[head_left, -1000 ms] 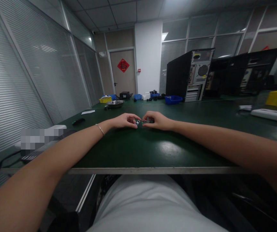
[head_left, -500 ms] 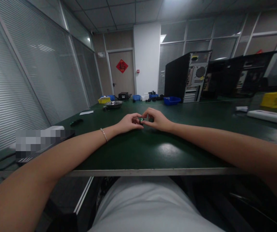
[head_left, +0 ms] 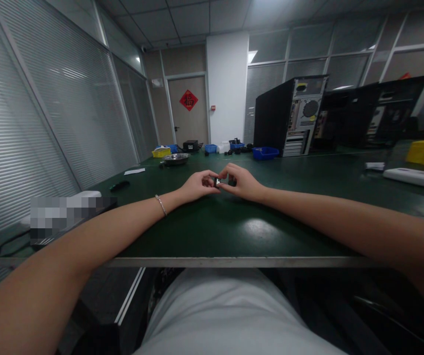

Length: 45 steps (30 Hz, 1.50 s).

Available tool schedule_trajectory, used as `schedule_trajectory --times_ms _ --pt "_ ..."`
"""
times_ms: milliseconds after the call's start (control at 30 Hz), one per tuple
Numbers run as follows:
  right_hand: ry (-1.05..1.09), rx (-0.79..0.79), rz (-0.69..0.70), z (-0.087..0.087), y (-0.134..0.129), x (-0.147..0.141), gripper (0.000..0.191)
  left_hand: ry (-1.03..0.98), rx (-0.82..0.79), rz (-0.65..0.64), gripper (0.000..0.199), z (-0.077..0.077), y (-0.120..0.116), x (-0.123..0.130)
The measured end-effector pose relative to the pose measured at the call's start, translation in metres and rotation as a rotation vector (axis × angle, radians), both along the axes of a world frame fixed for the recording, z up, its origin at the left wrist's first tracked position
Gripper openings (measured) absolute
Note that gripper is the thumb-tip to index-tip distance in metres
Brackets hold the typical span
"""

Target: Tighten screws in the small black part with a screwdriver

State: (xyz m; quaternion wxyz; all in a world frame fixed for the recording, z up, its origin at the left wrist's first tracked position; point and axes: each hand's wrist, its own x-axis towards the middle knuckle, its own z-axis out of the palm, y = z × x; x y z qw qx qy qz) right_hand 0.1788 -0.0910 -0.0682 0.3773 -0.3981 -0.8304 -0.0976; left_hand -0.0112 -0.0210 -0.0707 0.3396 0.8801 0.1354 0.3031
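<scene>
Over the dark green table (head_left: 212,231), my two hands meet around a small black piece with a bright silvery-white face (head_left: 217,183). My left hand (head_left: 200,184) pinches it from the left, its fingers curled and thumb below. From the other side, my right hand (head_left: 242,181) closes on it with thumb and forefinger. The piece is too small to tell its kind, and the fingers cover part of it. A thin bracelet (head_left: 161,204) circles my left wrist.
Across the back stand a yellow bin (head_left: 161,152), a round metal dish (head_left: 176,159), a blue bin (head_left: 265,153) and a black computer tower (head_left: 289,118). A dark green-black object (head_left: 119,186) and white paper (head_left: 134,171) lie left. A white strip (head_left: 417,178) lies right.
Between my fingers, the small piece showed a green face before and now shows a silvery-white one. Both hands keep nearly the same place; the view has shifted slightly.
</scene>
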Motion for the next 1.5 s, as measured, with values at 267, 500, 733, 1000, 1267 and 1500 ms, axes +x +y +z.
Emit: schedule_trajectory --times_ms 267,500,733,1000,1267,1500 --pt "-0.003 -0.012 0.0 0.0 -0.0005 0.0 0.02 0.001 0.033 0.019 0.047 -0.0019 0.0014 -0.0002" --pt "0.027 -0.016 0.006 -0.0002 0.0018 -0.0015 0.018 -0.021 0.021 -0.004 0.045 -0.0027 0.0016 0.0001" --pt "0.053 -0.031 0.006 -0.0013 0.0032 -0.0018 0.018 -0.026 0.018 0.001 0.046 -0.0035 0.0019 -0.0002" --pt "0.009 -0.01 0.013 -0.0025 0.002 -0.0023 0.017 -0.065 -0.13 -0.071 0.042 -0.0035 0.0 0.0015" --pt "-0.019 0.019 -0.032 -0.0016 0.0012 -0.003 0.015 -0.138 -0.499 -0.186 0.044 -0.0028 -0.0026 0.0018" --pt "-0.022 0.026 -0.055 0.0019 -0.003 -0.0047 0.018 -0.201 -0.511 -0.152 0.046 -0.0053 0.0018 0.0029"
